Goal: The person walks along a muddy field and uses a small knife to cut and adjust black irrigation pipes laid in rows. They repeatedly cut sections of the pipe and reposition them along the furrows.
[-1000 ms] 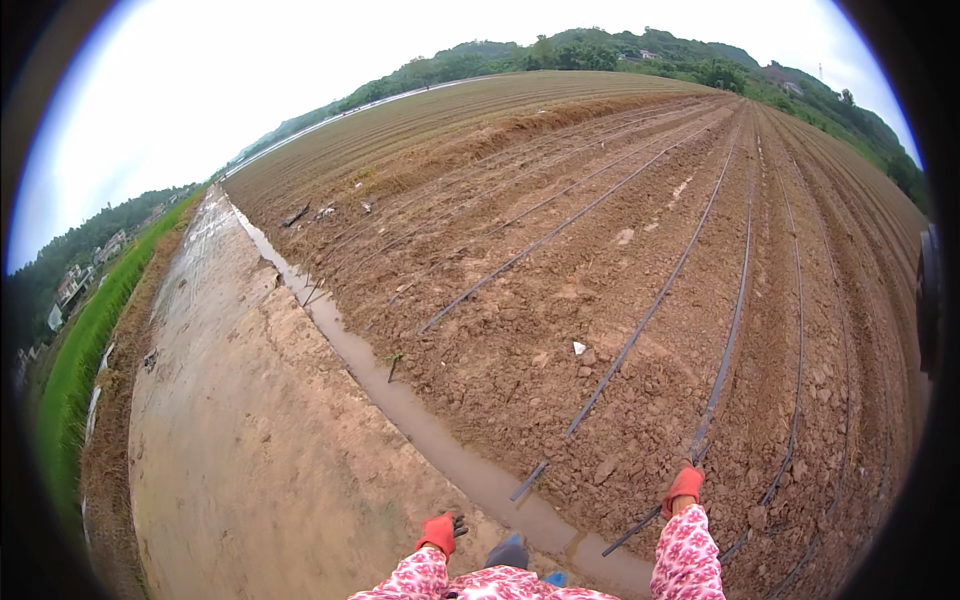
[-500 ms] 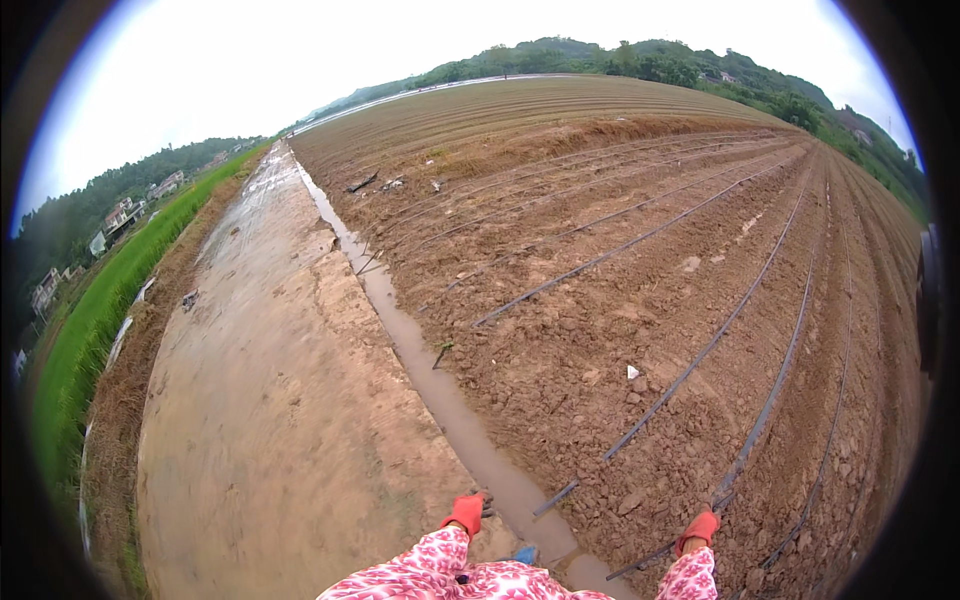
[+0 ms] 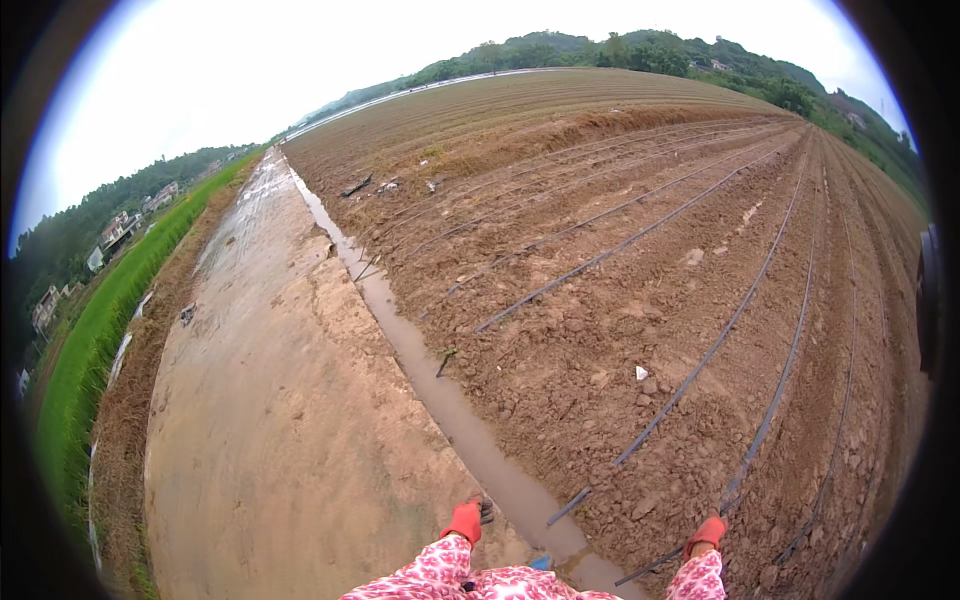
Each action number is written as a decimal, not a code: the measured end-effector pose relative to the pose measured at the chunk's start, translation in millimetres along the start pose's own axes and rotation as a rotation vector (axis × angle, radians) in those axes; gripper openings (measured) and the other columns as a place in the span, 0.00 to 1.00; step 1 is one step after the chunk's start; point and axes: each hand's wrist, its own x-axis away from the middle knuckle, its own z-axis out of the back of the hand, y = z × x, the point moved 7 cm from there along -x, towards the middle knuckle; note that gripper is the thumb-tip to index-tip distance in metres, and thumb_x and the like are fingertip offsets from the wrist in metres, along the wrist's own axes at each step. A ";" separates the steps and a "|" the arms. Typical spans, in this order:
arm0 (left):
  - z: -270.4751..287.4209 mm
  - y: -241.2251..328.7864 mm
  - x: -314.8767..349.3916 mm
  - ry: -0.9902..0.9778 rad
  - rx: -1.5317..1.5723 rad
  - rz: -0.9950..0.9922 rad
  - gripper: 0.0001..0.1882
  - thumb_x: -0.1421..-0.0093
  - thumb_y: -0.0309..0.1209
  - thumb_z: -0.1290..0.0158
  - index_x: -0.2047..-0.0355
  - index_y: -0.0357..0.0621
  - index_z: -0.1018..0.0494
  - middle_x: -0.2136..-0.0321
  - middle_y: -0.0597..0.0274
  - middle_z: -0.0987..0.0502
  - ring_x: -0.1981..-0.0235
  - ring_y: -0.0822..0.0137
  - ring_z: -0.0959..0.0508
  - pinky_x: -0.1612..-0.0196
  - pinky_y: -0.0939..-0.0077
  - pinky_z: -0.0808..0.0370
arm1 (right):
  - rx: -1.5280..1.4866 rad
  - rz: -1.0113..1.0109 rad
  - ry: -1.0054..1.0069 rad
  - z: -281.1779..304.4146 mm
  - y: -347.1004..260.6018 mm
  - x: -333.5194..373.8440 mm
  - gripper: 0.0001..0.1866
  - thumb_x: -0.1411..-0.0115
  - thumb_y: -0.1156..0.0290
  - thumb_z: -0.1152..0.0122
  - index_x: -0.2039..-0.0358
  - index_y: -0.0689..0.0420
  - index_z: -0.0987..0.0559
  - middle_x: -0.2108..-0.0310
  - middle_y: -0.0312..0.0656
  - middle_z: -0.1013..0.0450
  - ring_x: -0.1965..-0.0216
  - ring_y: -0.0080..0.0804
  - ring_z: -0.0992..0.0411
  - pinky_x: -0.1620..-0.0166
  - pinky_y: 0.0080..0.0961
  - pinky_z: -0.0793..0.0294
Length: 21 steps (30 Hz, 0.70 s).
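My right hand [image 3: 707, 536], in a red glove, is closed around a thin black hose [image 3: 741, 474] at the ditch's field side. One stretch of this hose runs up the field from the hand, and its short end slants down-left toward the water. My left hand [image 3: 466, 520], in a red glove with dark fingers, hangs over the path's edge. Its fingers look partly stretched, with nothing visible in them. Between the hands, a short piece of black pipe [image 3: 569, 507] sticks out of the soil over the ditch. Patterned pink-and-white sleeves cover both my arms.
A muddy concrete path [image 3: 290, 430] runs ahead on the left, beside a narrow water-filled ditch [image 3: 455, 420]. Several black hoses lie along the ploughed brown soil [image 3: 560, 400] to the right. A white scrap [image 3: 641, 373] lies there. Green crops [image 3: 90, 370] border the path's far left.
The view has shifted slightly, so the ground ahead sits a little differently. My right hand stays closed on the hose, and my left hand remains over the path's edge.
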 end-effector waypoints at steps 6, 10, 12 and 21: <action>-28.1 23.8 6.0 0.072 0.149 0.222 0.15 0.42 0.38 0.55 0.64 0.38 0.34 0.70 0.55 0.28 0.73 0.60 0.27 0.71 0.66 0.23 | -0.047 -0.036 -0.115 6.2 31.9 -58.7 0.20 0.53 0.64 0.39 0.67 0.69 0.30 0.78 0.42 0.33 0.81 0.29 0.40 0.76 0.29 0.39; -26.2 25.1 6.4 0.058 0.137 0.180 0.15 0.45 0.34 0.53 0.60 0.37 0.34 0.69 0.54 0.27 0.71 0.60 0.26 0.70 0.65 0.23 | -0.101 -0.009 -0.040 9.8 30.1 -44.2 0.25 0.54 0.62 0.38 0.62 0.71 0.30 0.70 0.48 0.29 0.74 0.33 0.35 0.69 0.28 0.34; -3.1 0.2 -16.0 0.033 0.117 0.190 0.16 0.46 0.33 0.53 0.59 0.38 0.34 0.67 0.53 0.27 0.70 0.60 0.26 0.69 0.65 0.23 | 0.111 -0.042 -0.089 2.7 15.7 -26.8 0.29 0.54 0.61 0.38 0.58 0.71 0.32 0.65 0.51 0.30 0.69 0.35 0.33 0.64 0.29 0.33; -28.4 -4.8 -10.6 -0.016 0.081 0.222 0.14 0.46 0.31 0.53 0.59 0.39 0.34 0.65 0.51 0.27 0.68 0.57 0.26 0.68 0.63 0.23 | 0.554 -0.054 -0.058 6.6 28.2 -77.6 0.29 0.53 0.55 0.40 0.60 0.69 0.29 0.61 0.51 0.29 0.63 0.41 0.31 0.60 0.33 0.33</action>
